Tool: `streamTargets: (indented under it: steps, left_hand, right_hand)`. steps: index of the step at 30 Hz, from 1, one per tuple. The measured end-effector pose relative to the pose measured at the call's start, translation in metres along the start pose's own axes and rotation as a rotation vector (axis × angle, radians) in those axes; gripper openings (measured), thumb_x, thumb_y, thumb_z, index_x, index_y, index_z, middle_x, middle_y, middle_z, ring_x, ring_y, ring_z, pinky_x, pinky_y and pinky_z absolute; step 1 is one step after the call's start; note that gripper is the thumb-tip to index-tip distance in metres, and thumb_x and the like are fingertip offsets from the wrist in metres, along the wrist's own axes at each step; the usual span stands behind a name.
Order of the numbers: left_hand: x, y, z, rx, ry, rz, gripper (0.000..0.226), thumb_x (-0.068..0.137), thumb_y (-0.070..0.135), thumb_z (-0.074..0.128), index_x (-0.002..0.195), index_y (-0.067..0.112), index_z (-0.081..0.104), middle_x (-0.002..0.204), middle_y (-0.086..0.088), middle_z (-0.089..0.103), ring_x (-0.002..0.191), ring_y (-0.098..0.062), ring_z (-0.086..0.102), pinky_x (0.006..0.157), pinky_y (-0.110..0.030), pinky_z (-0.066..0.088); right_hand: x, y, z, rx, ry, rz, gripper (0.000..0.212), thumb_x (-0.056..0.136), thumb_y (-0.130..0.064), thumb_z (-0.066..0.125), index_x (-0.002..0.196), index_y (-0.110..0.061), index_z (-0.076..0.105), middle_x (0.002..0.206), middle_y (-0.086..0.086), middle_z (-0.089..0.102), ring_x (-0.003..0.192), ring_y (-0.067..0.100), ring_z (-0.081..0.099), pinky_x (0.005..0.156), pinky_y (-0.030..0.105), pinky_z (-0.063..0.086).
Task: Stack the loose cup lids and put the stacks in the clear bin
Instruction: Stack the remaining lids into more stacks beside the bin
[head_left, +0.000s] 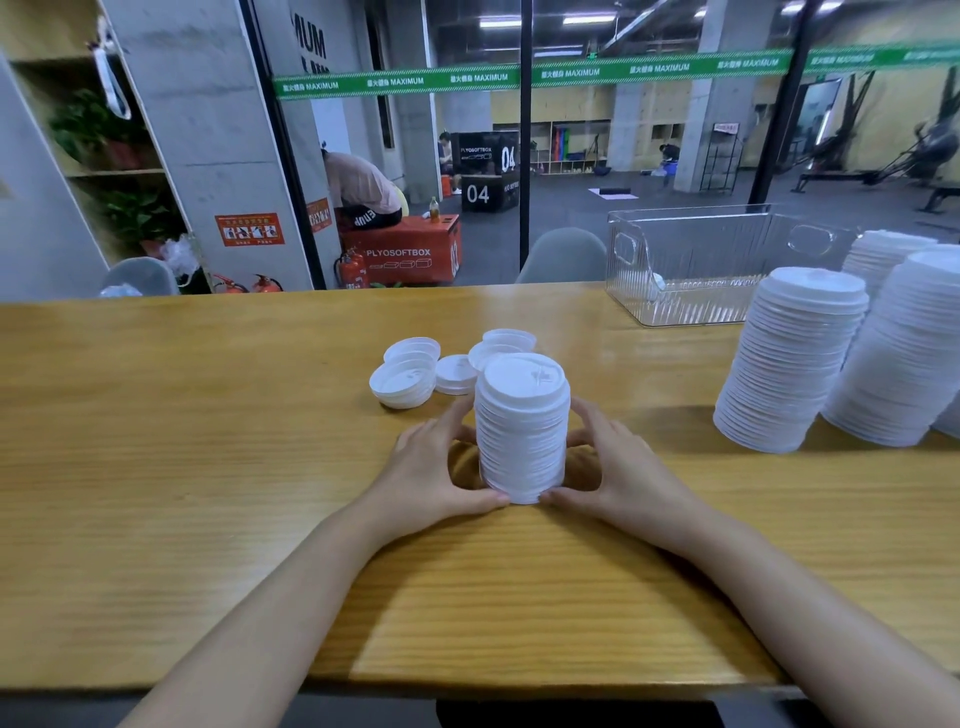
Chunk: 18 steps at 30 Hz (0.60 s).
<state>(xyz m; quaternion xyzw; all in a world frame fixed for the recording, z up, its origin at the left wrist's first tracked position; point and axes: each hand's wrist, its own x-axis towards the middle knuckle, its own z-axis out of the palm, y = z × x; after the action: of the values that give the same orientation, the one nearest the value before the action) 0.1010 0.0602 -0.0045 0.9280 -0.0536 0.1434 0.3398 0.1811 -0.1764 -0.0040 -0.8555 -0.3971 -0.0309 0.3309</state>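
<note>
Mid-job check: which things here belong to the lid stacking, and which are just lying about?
In the job: lid stack gripped by left hand and right hand; loose lids behind it; tall stacks at right; clear bin.
Lying about: grey chair, red box, fire extinguishers.

Bare left hand (422, 475), bare right hand (626, 470), forearms (291, 587) uncovered, short nails

Gym floor behind glass.
Beyond the glass wall (467, 78): red plyo box (400, 254), black numbered boxes (488, 192), exercise machines (883, 166) further right.

Both hands (434, 480) (621, 470) clasp an upright lid stack (522, 431)
</note>
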Motion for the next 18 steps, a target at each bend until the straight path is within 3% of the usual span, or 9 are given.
streamTargets:
  steps: [5,11,14,16,18]
  left_hand:
    - [0.003,-0.003,0.000,-0.046,-0.004,0.001,0.101,0.059,0.061,0.081,0.143,0.050,0.027,0.128,0.016,0.058,0.127,-0.011,0.049,0.111,-0.046,0.034]
    - [0.003,0.002,-0.002,-0.141,0.044,-0.032,0.098,0.058,0.065,0.078,0.141,0.050,0.030,0.133,0.017,0.054,0.127,-0.002,0.046,0.111,-0.041,0.036]
    - [0.001,0.009,-0.004,-0.245,0.168,0.006,0.091,0.071,0.065,0.065,0.148,0.037,0.027,0.135,0.018,0.050,0.127,-0.001,0.045,0.106,-0.030,0.038]
    - [0.001,0.010,-0.006,-0.271,0.306,0.078,0.081,0.081,0.062,0.053,0.150,0.029,0.027,0.139,0.009,0.048,0.126,-0.004,0.045,0.105,-0.023,0.035]
    - [0.000,0.012,-0.008,-0.267,0.440,0.137,0.063,0.088,0.056,0.045,0.145,0.035,0.029,0.142,0.006,0.045,0.125,-0.006,0.044,0.106,-0.023,0.033]
  right_hand:
    - [0.004,0.000,0.002,-0.003,0.004,0.003,0.096,0.062,-0.071,0.063,0.143,-0.052,0.016,0.122,-0.026,0.054,0.120,0.003,0.051,0.102,0.041,0.042]
    - [0.005,-0.002,0.003,-0.081,0.044,0.000,0.092,0.073,-0.051,0.079,0.145,-0.040,0.023,0.108,-0.031,0.049,0.118,0.006,0.049,0.097,0.034,0.039]
    - [0.009,-0.009,0.006,-0.095,0.040,0.010,0.089,0.075,-0.049,0.079,0.146,-0.036,0.026,0.106,-0.023,0.053,0.115,0.008,0.046,0.089,0.030,0.036]
    - [0.013,-0.013,0.009,-0.111,0.034,0.014,0.091,0.076,-0.050,0.078,0.147,-0.035,0.025,0.107,-0.024,0.054,0.114,0.008,0.045,0.086,0.028,0.033]
    - [0.019,-0.018,0.012,-0.131,0.010,0.008,0.093,0.077,-0.052,0.077,0.149,-0.033,0.022,0.108,-0.026,0.054,0.114,0.009,0.045,0.087,0.028,0.032]
